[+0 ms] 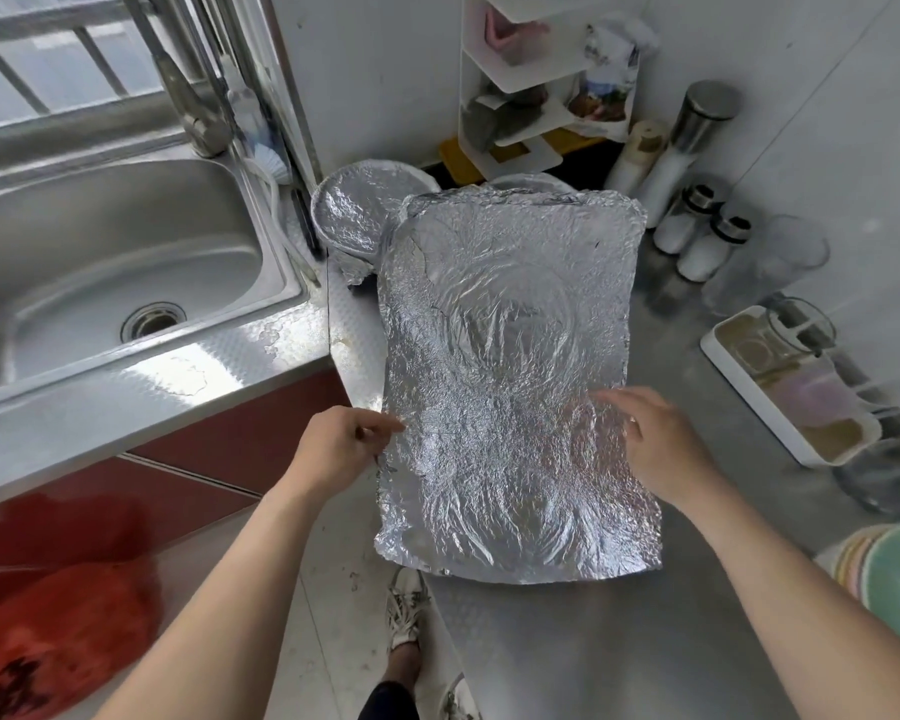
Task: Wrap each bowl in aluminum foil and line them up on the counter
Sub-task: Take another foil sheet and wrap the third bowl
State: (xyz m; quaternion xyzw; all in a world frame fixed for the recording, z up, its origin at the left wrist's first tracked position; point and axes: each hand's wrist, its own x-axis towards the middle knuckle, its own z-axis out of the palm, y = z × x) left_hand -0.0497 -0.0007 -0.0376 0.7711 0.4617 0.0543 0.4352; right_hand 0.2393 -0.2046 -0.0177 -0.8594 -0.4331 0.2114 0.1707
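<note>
A large crinkled sheet of aluminum foil lies spread over the steel counter, with round bowl-shaped creases pressed into it. My left hand pinches the sheet's left edge. My right hand rests on its right side with fingers spread flat. Behind the sheet, a foil-wrapped bowl leans at the back of the counter. The rim of a second foil-covered bowl peeks over the sheet's far edge.
A steel sink with a tap lies to the left. Salt shakers, bottles and a white rack stand at the back right. A white tray and stacked plates sit along the right. A red bag hangs at lower left.
</note>
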